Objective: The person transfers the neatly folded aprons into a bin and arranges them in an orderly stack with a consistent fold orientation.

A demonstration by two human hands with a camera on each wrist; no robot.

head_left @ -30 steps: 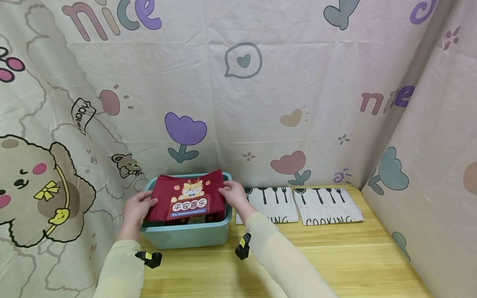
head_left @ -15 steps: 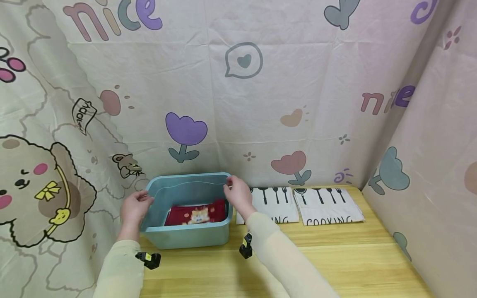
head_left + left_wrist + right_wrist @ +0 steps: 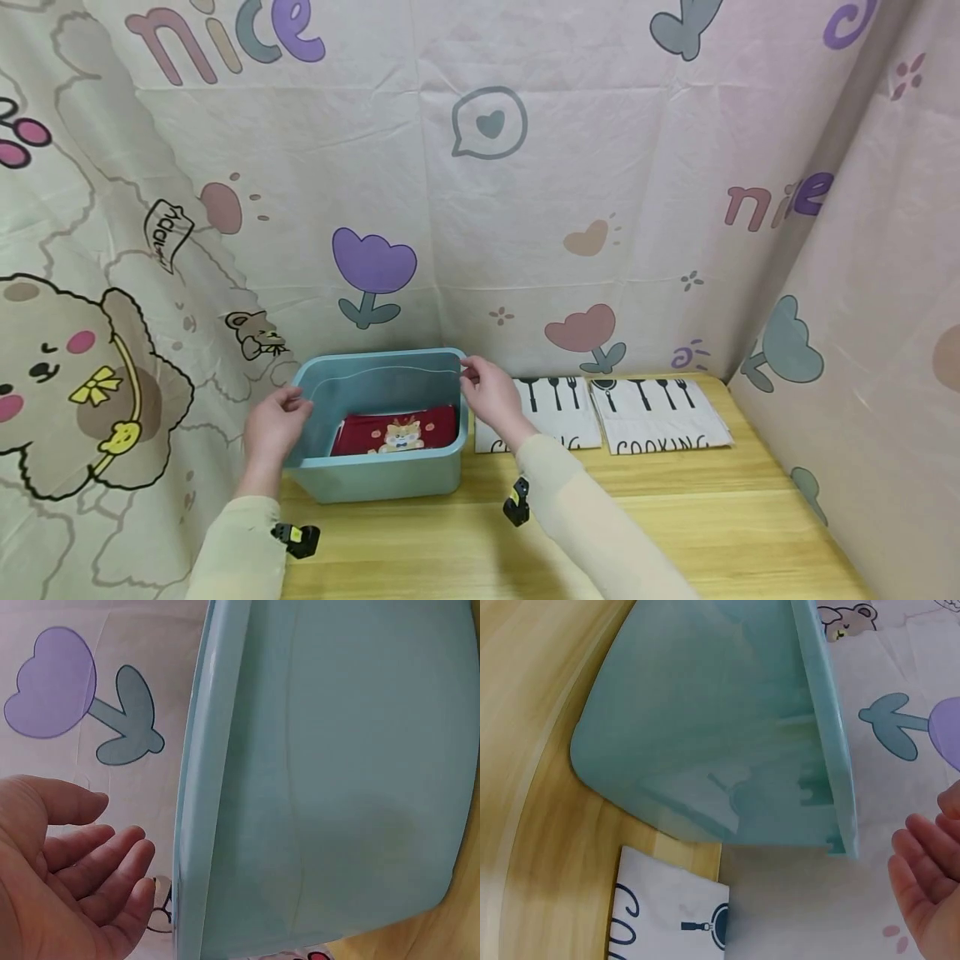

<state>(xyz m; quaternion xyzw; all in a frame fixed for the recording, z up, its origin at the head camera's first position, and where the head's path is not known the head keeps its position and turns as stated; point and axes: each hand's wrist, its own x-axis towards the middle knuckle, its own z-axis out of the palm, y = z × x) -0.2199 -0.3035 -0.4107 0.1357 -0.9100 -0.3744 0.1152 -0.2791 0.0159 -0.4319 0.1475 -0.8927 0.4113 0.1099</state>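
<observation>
Lower left of centre, we see red cloth (image 3: 420,425) in blue tub (image 3: 378,481), which likely keeps it contained. Left hand (image 3: 272,423), right hand (image 3: 493,396): fingers relaxed, gripping nothing (apart, presumably, for tub's width).

Both arms (image 3: 600,517) were stretched forward. The left hand (image 3: 273,427) and the right hand (image 3: 492,398) stood well apart, and their fingers (image 3: 116,879) were bent only loosely.

Between my left hand (image 3: 273,427) and my right hand (image 3: 492,396) I count one blue-green bin (image 3: 375,482) with one red cloth (image 3: 427,427) showing inside, two white printed cloths (image 3: 663,418) to my right hand's right, and two black wrist cameras (image 3: 303,542), one at each wrist.
</observation>
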